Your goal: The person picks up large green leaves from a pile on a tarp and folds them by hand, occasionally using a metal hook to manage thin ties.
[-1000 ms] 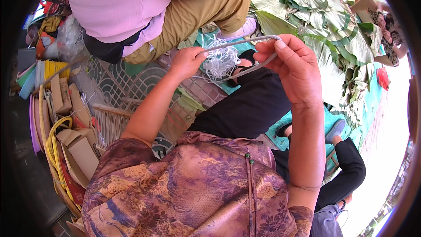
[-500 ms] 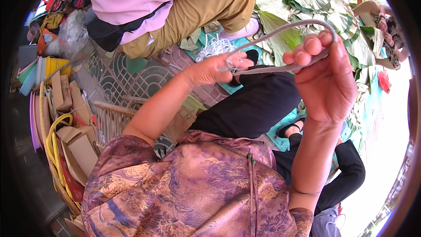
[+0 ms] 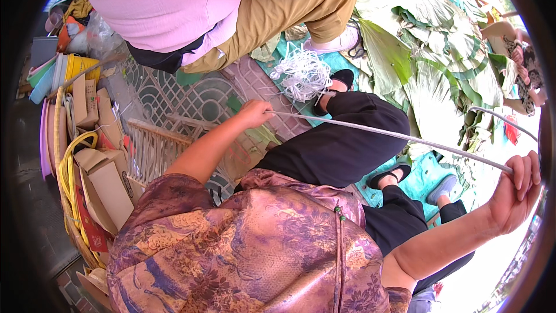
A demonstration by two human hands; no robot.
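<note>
A thin grey cord (image 3: 382, 131) runs in a straight, slanting line over my dark trousers. Its left end is pinched in the closed fingers of my left hand (image 3: 255, 113), which is over the patterned paving. Far to the right, near the rim of the picture, my right hand (image 3: 512, 194) is closed on the same cord. Beyond that hand a loose part of the cord arcs up and back to the left over the leaves.
Broad green leaves (image 3: 428, 87) lie piled on a turquoise sheet (image 3: 420, 182). White string (image 3: 304, 75) is heaped beside a person in a pink top (image 3: 168, 6). A low wooden stool (image 3: 156, 148), cardboard boxes (image 3: 107, 182) and a yellow bucket (image 3: 81, 69) stand on the left.
My hands have moved apart, the right one outward and down, the left one slightly left and down. The looped cord between them is now drawn straight.
</note>
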